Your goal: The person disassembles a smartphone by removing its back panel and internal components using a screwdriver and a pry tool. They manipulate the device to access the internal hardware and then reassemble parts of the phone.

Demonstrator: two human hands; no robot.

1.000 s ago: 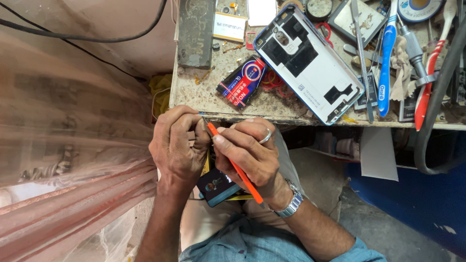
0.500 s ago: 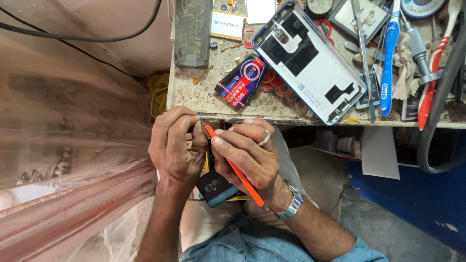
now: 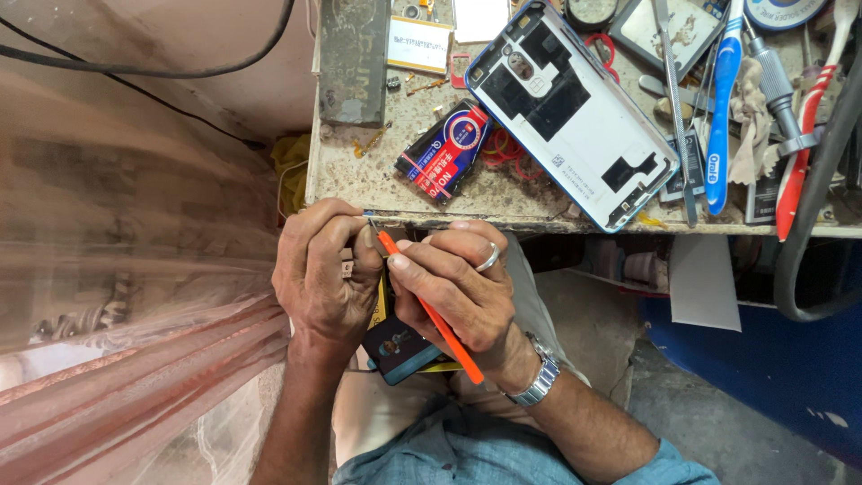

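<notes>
Right hand (image 3: 458, 287): thumb and forefinger pinched on an orange tool (image 3: 429, 310), held like a pen, tip up by the left fingertips, tail slanting down past the wrist. Ring on one finger, metal watch (image 3: 537, 382) on the wrist.

Left hand (image 3: 328, 274): fingers curled tight together around something small at the tool's tip (too hidden to tell what). Ring here too.

Phone (image 3: 400, 346) under both hands, dark with a blue edge, lying in the lap just below the bench edge; only its lower corner shows between the wrists.

Bench (image 3: 377, 180) just above the hands, worn and gritty. Nearest on it: a dark battery (image 3: 444, 153) with red and blue label, tilted. Beside that a white back cover (image 3: 575, 112), inside face up, overhanging the front edge. Grey block (image 3: 355, 63) at the left end. Blue toothbrush (image 3: 723, 108) and red toothbrush (image 3: 804, 126) far right, among metal tools.

Pink cloth (image 3: 126, 296) hangs left of the arms; black cable (image 3: 144, 67) crosses above it
</notes>
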